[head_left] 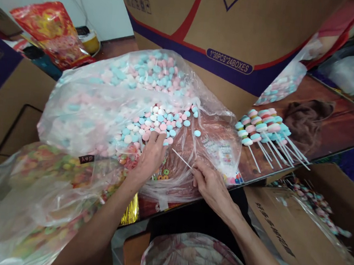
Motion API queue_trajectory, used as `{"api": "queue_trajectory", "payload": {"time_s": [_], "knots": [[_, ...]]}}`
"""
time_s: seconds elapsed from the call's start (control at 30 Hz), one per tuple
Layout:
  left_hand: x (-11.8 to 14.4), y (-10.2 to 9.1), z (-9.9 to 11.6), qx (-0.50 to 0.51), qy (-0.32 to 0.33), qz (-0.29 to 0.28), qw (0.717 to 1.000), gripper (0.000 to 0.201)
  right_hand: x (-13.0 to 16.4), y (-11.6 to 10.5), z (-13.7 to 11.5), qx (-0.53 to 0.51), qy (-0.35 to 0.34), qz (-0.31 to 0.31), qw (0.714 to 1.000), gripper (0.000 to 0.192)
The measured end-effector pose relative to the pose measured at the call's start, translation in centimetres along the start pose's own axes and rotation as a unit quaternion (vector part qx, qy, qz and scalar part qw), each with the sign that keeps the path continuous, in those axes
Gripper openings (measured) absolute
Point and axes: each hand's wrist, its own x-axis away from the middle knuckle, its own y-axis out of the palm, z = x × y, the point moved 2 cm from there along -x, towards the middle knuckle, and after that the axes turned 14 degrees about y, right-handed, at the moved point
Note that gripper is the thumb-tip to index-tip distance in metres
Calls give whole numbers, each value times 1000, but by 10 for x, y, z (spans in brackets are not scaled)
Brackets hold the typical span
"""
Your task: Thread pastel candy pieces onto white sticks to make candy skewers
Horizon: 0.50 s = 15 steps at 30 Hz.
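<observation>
My right hand pinches a thin white candy stick, which points up and to the left and has nothing threaded on it. At the edge of a loose pile of pink, blue and white marshmallow candies is my left hand. Its fingers are curled together over the candies, and what they hold is hidden. The pile spills from a large clear plastic bag. Small coloured gummy rings lie just below my left hand. At the right, several finished candy skewers lie side by side on the table.
A large cardboard box stands behind the bag. Front left sits a bag of gummy rings; a red candy packet is back left. An open carton with more skewers is at lower right. Another person's arm shows upper right.
</observation>
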Motion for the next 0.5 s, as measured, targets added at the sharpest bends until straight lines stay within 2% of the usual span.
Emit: {"api": "queue_trajectory", "payload": {"time_s": [0.1, 0.2, 0.27, 0.33, 0.4, 0.5], "knots": [[5, 2, -2, 22, 15, 9, 1000, 26, -1, 0, 0, 4, -15, -4, 1000, 19], [9, 2, -4, 85, 24, 29, 996, 26, -1, -2, -1, -2, -36, 0, 999, 20], [11, 2, -6, 165, -12, 61, 984, 24, -1, -2, -2, -11, -51, 11, 999, 21], [12, 2, -8, 278, -86, 99, 952, 23, -1, -2, -4, -24, -67, 29, 997, 21], [13, 3, -7, 389, -147, 126, 900, 26, -2, 0, -6, -43, -81, 37, 995, 20], [12, 4, -1, 489, -177, 161, 839, 29, -3, 7, -7, -83, -92, 31, 992, 21]]}}
